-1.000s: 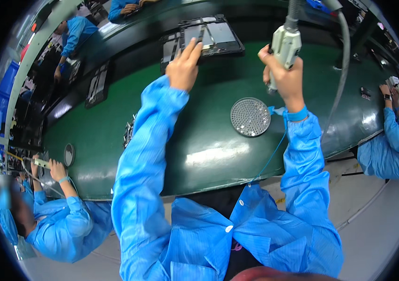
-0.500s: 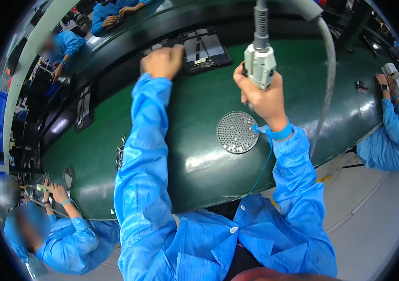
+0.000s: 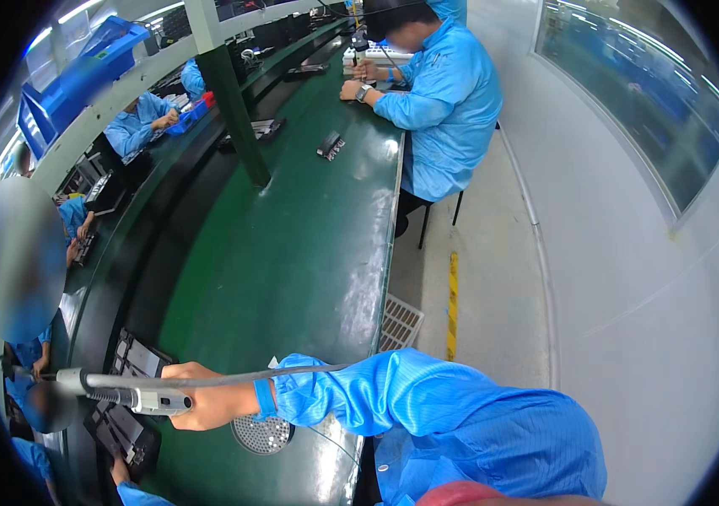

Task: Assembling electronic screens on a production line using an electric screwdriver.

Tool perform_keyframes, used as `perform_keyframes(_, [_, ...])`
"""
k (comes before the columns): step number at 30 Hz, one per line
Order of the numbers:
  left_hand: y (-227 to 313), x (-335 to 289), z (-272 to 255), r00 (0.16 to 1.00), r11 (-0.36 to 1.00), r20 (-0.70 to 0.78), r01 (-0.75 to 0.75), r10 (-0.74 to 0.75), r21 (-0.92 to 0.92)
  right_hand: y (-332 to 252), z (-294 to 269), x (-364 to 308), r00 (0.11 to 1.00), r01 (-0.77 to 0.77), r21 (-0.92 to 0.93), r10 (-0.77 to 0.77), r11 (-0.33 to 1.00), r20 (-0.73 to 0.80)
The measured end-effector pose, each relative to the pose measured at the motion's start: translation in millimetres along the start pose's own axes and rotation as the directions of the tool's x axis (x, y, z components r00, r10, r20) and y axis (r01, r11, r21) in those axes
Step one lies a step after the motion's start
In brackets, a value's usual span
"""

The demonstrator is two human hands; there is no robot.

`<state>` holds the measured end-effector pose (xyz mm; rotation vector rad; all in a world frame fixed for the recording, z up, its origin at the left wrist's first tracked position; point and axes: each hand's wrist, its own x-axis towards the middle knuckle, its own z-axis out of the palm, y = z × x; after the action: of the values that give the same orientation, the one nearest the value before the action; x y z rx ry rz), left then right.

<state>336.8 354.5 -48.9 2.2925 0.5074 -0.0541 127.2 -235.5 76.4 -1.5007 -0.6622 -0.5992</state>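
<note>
My right hand is closed around a pale electric screwdriver, whose spring-sleeved cable end points left. Under that wrist lies a round metal tray of small holes, partly covered by the hand and sleeve. At the lower left my left hand is at the edge of an opened flat device, dark with grey rectangular panels. How its fingers are set is too small to make out. A second such device lies just beyond, partly hidden by my right hand.
A grey cable runs across my right forearm. A green post rises from the green bench. Small dark parts lie farther along it. A co-worker in blue sits at the far right edge, and others work along the left.
My view has swung to the right, bringing the bench's far end and the aisle into sight. The screwdriver is still in my right hand, now lying sideways by the devices.
</note>
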Motion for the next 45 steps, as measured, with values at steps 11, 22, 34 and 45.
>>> perform_keyframes(11, [77,-357,36,0.874,0.915,-0.477,-0.266,0.096,-0.304,-9,5,9,0.999,-0.043,0.062,0.044,0.997,-0.02])
perform_keyframes(22, [111,-603,214,0.934,0.671,-0.335,-0.168,-0.126,-0.722,1,-19,-1,0.92,-0.377,0.084,0.362,0.923,0.148])
perform_keyframes(34, [36,-491,97,0.771,0.843,-0.488,-0.114,0.409,0.526,-8,-8,-12,0.936,-0.325,0.075,0.309,0.943,0.17])
perform_keyframes(45, [34,-445,103,0.833,0.851,-0.411,-0.128,0.371,0.509,-8,-18,-22,0.914,-0.375,0.153,0.337,0.914,0.227])
